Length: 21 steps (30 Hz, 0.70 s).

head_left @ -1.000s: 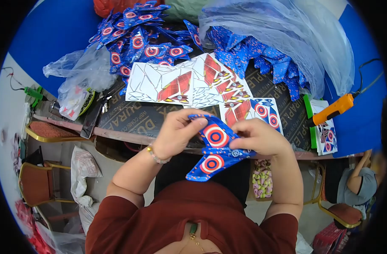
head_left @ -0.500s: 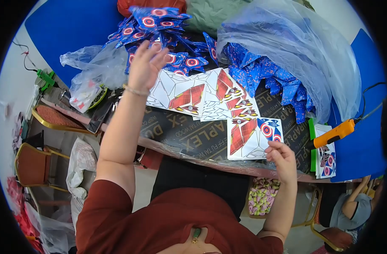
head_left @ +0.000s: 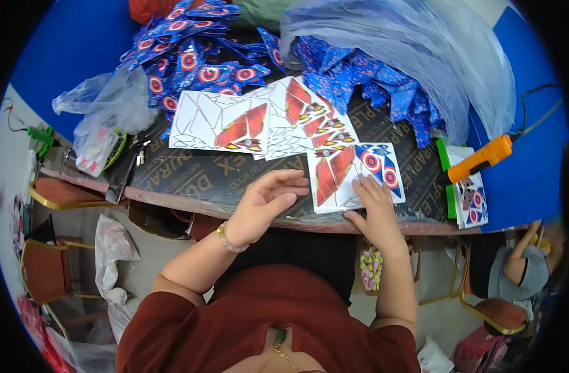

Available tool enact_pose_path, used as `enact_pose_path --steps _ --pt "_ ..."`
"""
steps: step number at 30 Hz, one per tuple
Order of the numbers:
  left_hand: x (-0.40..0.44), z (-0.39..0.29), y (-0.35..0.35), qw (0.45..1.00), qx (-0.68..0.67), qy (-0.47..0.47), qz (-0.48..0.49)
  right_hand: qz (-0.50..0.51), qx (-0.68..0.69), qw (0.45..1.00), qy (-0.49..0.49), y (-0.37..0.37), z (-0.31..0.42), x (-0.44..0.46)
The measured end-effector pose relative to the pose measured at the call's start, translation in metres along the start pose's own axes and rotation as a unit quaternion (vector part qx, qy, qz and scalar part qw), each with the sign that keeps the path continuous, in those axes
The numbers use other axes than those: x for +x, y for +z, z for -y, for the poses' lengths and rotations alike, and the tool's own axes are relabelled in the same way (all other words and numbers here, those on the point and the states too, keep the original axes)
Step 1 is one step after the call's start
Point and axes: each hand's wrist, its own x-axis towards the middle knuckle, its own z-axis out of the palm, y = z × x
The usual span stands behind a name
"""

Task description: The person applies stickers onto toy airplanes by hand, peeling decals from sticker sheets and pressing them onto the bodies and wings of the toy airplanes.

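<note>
My right hand (head_left: 376, 208) lies with its fingers stretched over the lower right part of a small stack of printed sticker sheets (head_left: 330, 176). The top sheet shows a red plaid shape and blue pieces with red-and-white targets. Just left of that stack hovers my left hand (head_left: 269, 205), fingers slightly curled and apart, with nothing visible in it. Beyond both hands, more printed sheets (head_left: 197, 118) lie fanned out on the dark board tabletop. Behind them is a heaped pile of blue angular pieces (head_left: 188, 60) bearing the same targets.
Clear plastic (head_left: 415, 50) covers speckled blue pieces (head_left: 384, 93) at the back right. An orange hand tool (head_left: 483, 160) with a cord rests by sheets in a green holder (head_left: 445, 168). A crumpled plastic bag (head_left: 110, 105) and keys lie left. A person sits at far right.
My left hand has come down from near the blue pile to beside the sheet stack. My right hand has moved from the stack's edge onto its top. The view has shifted.
</note>
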Motion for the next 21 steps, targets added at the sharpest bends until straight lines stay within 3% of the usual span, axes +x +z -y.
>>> enact_pose_path --steps 3,6,10,12,14,15,17,19,20,21 --pt "-0.005 0.004 0.001 0.999 0.002 -0.035 0.001 -0.008 -0.003 1.0 -0.013 0.006 -0.005 -0.003" --pt "-0.007 0.007 0.001 0.998 0.008 -0.06 0.009 -0.07 -0.026 0.993 -0.09 0.011 -0.006 -0.001" --pt "-0.006 0.011 -0.005 0.998 -0.02 -0.062 0.01 -0.063 0.009 0.993 -0.096 0.006 -0.008 -0.002" --pt "-0.005 0.015 -0.011 0.995 -0.081 -0.06 -0.019 -0.156 0.085 0.984 -0.019 0.001 -0.003 -0.002" --pt "-0.003 0.011 -0.017 0.967 -0.229 -0.116 -0.01 -0.317 0.223 0.921 -0.035 0.002 0.003 -0.005" --pt "0.001 0.018 -0.023 0.954 -0.251 -0.165 0.004 -0.356 0.213 0.905 -0.096 -0.003 0.007 -0.006" --pt "0.009 0.017 -0.031 0.891 -0.369 -0.233 0.122 -0.28 0.185 0.916 -0.221 -0.023 0.024 -0.007" --pt "0.012 0.017 -0.024 0.872 -0.435 -0.224 0.022 -0.178 0.169 0.924 -0.293 -0.027 0.042 -0.007" --pt "0.014 0.021 -0.036 0.882 -0.397 -0.25 0.052 -0.149 0.153 0.928 -0.307 -0.025 0.047 -0.005" --pt "0.015 0.014 -0.037 0.881 -0.361 -0.307 0.008 -0.119 0.137 0.93 -0.319 -0.024 0.049 -0.003"
